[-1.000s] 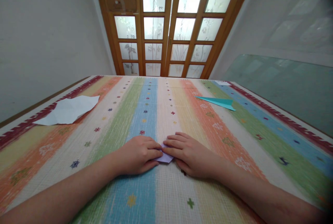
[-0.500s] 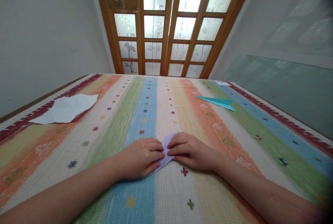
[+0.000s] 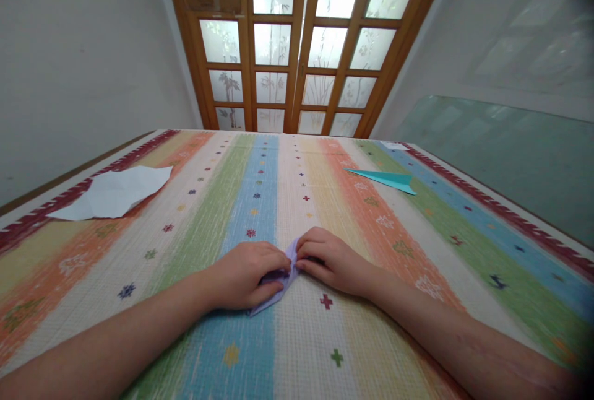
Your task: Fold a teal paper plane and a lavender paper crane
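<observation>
Between my two hands, a folded piece of lilac paper (image 3: pixel 279 293) rests on the striped tablecloth (image 3: pixel 297 356), partly hidden by my fingers. My left hand (image 3: pixel 250 275) grips its left part, thumb below and fingers curled over the top. At the paper's upper right end, my right hand (image 3: pixel 331 260) pinches the edge between thumb and fingers. The fingertips of both hands nearly meet, and a fold of the paper stands up a little between them.
Further off to the right lies a turquoise folded paper plane (image 3: pixel 383 179). A creased white sheet of paper (image 3: pixel 114 192) is at the left. Beyond the table's far edge stands a wooden door with glass panes (image 3: pixel 273 44). A small white paper (image 3: pixel 394 147) lies at the far right.
My hands have drawn closer together on the lilac paper, which went from lying flatter to bent up between the fingertips. The fingers now pinch it rather than lie over it.
</observation>
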Action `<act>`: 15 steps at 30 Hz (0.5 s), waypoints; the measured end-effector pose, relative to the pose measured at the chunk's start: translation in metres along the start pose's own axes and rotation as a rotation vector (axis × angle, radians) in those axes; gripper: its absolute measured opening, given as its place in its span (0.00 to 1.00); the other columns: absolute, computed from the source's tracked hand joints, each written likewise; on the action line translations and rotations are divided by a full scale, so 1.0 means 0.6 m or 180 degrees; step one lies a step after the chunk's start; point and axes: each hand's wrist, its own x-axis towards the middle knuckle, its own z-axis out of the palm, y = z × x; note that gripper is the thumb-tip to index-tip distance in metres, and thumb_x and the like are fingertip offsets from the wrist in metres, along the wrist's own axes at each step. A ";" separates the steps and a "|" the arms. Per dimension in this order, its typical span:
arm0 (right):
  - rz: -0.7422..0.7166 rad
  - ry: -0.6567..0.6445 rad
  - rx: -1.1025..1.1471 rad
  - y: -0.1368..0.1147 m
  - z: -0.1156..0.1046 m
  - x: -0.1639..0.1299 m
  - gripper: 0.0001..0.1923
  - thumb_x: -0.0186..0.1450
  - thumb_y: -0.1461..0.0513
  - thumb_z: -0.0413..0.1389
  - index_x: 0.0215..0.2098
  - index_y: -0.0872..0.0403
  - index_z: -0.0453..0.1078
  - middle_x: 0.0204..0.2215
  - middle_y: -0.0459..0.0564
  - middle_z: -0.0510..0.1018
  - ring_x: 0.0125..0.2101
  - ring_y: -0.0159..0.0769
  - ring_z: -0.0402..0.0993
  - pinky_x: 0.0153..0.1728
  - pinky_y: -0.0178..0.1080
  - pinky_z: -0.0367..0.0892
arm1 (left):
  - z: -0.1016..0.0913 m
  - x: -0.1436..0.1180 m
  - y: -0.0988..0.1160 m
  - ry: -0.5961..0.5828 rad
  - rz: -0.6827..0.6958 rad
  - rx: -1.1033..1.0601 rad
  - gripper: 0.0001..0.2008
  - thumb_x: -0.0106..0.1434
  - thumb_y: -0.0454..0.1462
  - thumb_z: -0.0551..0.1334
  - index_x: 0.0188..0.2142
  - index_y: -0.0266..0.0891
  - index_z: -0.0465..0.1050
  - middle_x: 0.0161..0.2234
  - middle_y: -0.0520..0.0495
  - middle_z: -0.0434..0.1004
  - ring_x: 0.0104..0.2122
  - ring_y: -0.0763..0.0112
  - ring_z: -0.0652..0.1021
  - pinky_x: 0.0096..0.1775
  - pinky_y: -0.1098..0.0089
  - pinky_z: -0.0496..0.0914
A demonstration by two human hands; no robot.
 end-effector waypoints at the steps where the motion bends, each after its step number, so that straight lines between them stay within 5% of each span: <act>1: 0.0018 0.0007 -0.0024 -0.001 0.001 0.001 0.08 0.70 0.61 0.54 0.37 0.55 0.74 0.37 0.53 0.78 0.41 0.37 0.71 0.44 0.42 0.65 | -0.001 0.000 -0.001 0.0013 -0.0057 -0.0032 0.13 0.64 0.35 0.60 0.49 0.40 0.72 0.45 0.43 0.79 0.46 0.62 0.78 0.49 0.61 0.71; 15: 0.0104 0.0220 -0.0252 0.005 0.010 -0.002 0.04 0.67 0.63 0.57 0.38 0.53 0.74 0.39 0.51 0.77 0.42 0.39 0.71 0.46 0.44 0.62 | 0.001 -0.002 -0.006 -0.0149 0.0168 0.0201 0.16 0.66 0.34 0.58 0.52 0.41 0.75 0.51 0.44 0.77 0.49 0.62 0.77 0.52 0.61 0.71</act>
